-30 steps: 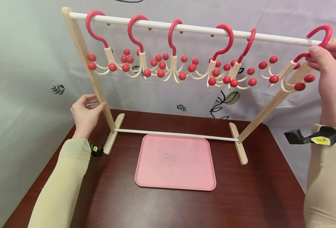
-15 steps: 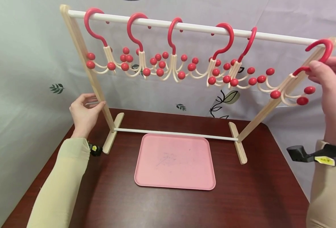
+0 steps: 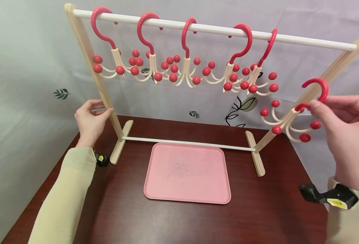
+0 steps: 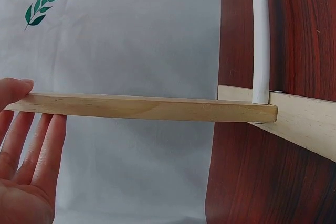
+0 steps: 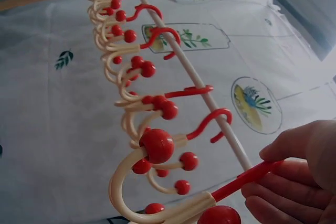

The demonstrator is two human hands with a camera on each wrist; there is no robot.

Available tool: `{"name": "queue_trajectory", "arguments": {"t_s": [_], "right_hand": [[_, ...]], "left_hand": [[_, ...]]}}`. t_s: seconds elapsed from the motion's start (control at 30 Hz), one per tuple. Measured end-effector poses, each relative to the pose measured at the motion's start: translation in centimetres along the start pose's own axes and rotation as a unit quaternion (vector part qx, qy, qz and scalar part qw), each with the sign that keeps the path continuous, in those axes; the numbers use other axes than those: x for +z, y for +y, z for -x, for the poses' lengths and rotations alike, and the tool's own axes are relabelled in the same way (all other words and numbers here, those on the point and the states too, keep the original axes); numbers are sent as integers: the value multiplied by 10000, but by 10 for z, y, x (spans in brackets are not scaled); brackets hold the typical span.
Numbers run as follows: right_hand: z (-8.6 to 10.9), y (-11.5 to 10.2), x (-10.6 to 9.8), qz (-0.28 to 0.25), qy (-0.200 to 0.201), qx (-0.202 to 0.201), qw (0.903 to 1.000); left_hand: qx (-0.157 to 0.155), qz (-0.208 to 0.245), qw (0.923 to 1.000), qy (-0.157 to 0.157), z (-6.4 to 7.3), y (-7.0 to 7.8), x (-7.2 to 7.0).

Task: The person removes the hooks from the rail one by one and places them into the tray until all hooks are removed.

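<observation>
**Red-hooked hanger pinched by the right hand, below the rail**

At far left, the left hand pinched the left post, thumb on one side and straightened fingers on the opposite one, as the left wrist view showed. Rightward from that post, five matching hangers hung by their red hooks along the white rail, their red-balled prongs crowding close to one another. Beneath them, a pink tray lay on the dark worktop, just in front of the lower bar.

At right, the right hand's thumb and fingers pinched the sixth hanger low on its hook, just above the wooden stem. The hook's curve rose above the fingertips; the stem and prongs slanted down to their left. This hanger overlapped the right post in the head view; whether they touched could not be told.
</observation>
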State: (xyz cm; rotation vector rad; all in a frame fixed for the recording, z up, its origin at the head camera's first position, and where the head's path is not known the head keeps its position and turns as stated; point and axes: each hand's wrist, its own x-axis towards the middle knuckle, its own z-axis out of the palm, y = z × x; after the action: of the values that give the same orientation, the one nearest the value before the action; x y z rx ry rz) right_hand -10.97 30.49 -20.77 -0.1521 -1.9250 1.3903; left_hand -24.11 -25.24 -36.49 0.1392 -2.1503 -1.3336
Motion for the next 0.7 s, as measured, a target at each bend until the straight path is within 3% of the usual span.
{"name": "queue_trajectory", "arguments": {"t_s": [0.07,0.23,0.5,0.7], "right_hand": [[7,5,2,-465,-113,-58,9988],[22,17,11,-725,-457,-348,9957],[47,44,28,328,-1047,64,9939],[71,73,48,320,-1895,193,9812]], "left_hand": [[-24,-2,10000,-27,0,0,0],[-35,-21,10000,-28,-1,0,-1],[18,-24,10000,-9,-1,0,0],[-19,8,10000,-22,-1,0,0]]}}
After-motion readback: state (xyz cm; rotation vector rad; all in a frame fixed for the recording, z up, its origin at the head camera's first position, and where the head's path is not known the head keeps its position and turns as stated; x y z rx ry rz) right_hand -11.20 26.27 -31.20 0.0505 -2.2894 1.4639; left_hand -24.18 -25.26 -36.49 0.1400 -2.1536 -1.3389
